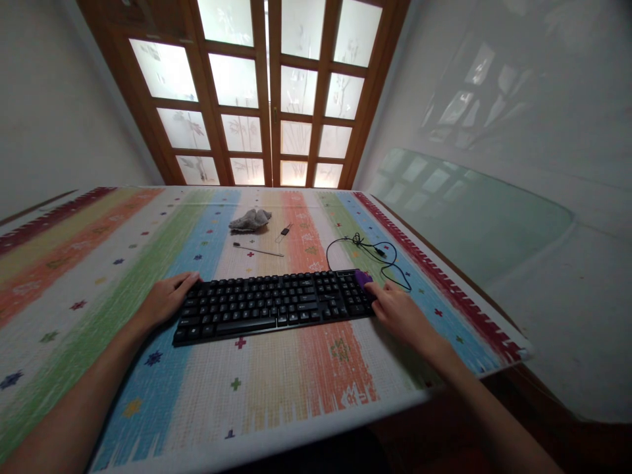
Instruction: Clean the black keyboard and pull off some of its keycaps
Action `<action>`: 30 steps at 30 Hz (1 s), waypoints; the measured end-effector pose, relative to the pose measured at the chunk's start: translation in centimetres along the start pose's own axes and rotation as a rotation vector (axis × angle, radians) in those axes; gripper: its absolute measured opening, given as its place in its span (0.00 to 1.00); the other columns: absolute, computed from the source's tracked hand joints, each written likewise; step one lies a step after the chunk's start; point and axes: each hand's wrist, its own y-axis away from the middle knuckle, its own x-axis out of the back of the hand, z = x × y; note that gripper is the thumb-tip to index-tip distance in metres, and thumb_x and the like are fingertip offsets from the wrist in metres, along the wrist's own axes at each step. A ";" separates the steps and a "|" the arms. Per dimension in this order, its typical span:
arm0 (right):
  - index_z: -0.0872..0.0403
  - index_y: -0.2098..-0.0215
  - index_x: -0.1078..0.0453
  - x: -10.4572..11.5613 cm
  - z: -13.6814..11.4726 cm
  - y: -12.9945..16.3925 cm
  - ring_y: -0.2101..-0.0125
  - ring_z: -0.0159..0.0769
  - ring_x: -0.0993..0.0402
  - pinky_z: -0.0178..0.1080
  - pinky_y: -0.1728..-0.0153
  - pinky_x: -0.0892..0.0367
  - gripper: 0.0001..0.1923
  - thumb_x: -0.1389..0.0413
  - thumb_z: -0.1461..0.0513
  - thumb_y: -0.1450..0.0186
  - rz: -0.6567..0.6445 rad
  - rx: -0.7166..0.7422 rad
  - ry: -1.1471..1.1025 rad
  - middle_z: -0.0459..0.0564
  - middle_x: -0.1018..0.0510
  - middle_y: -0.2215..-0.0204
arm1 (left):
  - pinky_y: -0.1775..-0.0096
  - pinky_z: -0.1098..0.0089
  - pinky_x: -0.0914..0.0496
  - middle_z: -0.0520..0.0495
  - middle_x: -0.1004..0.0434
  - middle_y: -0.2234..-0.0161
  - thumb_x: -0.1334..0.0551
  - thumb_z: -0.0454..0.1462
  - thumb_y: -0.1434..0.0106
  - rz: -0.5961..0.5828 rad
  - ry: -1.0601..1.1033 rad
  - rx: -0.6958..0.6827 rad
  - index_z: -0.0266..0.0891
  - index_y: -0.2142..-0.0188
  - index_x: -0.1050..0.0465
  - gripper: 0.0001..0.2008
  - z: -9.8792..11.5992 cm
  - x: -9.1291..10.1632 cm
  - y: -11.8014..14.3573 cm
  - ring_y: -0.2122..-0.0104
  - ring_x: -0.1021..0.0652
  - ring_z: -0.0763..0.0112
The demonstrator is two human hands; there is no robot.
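Note:
A black computer keyboard (pixel 269 304) lies on the striped tablecloth in front of me, its left end slightly nearer to me. At that left end, my left hand (pixel 166 296) is closed on the edge, thumb along the top corner. My right hand (pixel 397 311) is at the other end, fingers pinching a small purple thing (pixel 363 278) against the top right corner; its kind I cannot make out. Behind the keyboard, its black cable (pixel 363 242) lies in loose loops with a plug at the end.
Beyond the keyboard lie a crumpled grey cloth (pixel 251 221), a thin rod with a dark tip (pixel 257 250) and a small black object with thin wire-like ends (pixel 285 231). The table's front edge (pixel 316 421) runs close to me. A glass-paned wooden door (pixel 271 131) stands behind the table.

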 end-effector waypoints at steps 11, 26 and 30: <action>0.57 0.61 0.30 0.4 -1.2 2.0 0.69 0.40 0.30 0.38 0.66 0.41 0.12 0.53 0.72 0.36 0.030 -0.001 0.050 0.52 0.28 0.72 | 0.60 0.66 0.32 0.48 0.21 0.70 0.55 0.58 0.41 0.011 0.007 0.027 0.41 0.68 0.25 0.29 0.5 0.0 0.1 0.64 0.23 0.58; 0.56 0.61 0.28 -0.8 -1.2 3.4 0.68 0.42 0.30 0.40 0.66 0.37 0.16 0.56 0.72 0.35 0.133 0.013 -0.037 0.54 0.25 0.72 | 0.59 0.68 0.32 0.50 0.20 0.69 0.55 0.56 0.38 -0.006 -0.009 0.009 0.40 0.66 0.25 0.28 0.7 0.2 0.2 0.64 0.23 0.60; 0.59 0.53 0.27 -1.1 -0.4 3.3 0.64 0.44 0.27 0.43 0.60 0.33 0.18 0.54 0.71 0.34 0.163 0.015 -0.094 0.57 0.21 0.66 | 0.59 0.68 0.32 0.49 0.20 0.69 0.55 0.56 0.38 -0.008 -0.018 0.002 0.40 0.66 0.25 0.27 0.5 0.2 0.2 0.64 0.23 0.60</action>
